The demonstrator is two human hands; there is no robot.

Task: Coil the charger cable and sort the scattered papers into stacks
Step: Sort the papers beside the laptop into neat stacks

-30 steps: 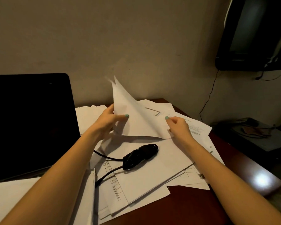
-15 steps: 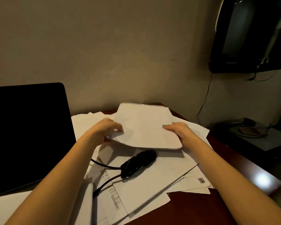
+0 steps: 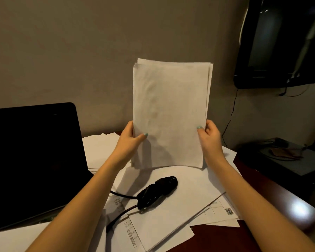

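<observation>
Currently: paper stack upright, gripped by left hand & right hand; charger cable looks coiled; loose papers on table unsorted.

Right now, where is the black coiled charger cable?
In the head view, the black coiled charger cable lies centre-low on the scattered white papers, just below the upright white paper stack, right of the black laptop.

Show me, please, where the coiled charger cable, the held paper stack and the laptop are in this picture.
coiled charger cable (image 3: pixel 157 191): head view, middle of the black bundle.
held paper stack (image 3: pixel 171 113): head view, centre of the front sheet.
laptop (image 3: pixel 31 160): head view, middle of its dark screen.
</observation>
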